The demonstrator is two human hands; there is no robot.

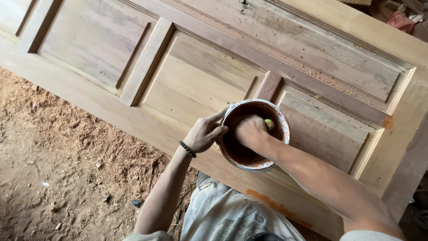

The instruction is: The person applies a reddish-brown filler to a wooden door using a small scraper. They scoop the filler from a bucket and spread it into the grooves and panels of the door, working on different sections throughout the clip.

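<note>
My left hand [204, 133] grips the tub [254, 135] rim near the door's [196, 76] front edge; my right hand [250, 130], inside, pinches a green tool [269, 123].

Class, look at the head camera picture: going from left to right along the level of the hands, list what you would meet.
Sawdust-covered ground → black bead bracelet → left hand → right hand inside the paint-stained bucket → bare wood of the panelled door.

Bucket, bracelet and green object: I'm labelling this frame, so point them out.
Bucket [280, 126]: head view, right rim.
Bracelet [187, 149]: head view, beads on the left wrist.
Green object [269, 124]: head view, tip above the right hand.
</note>
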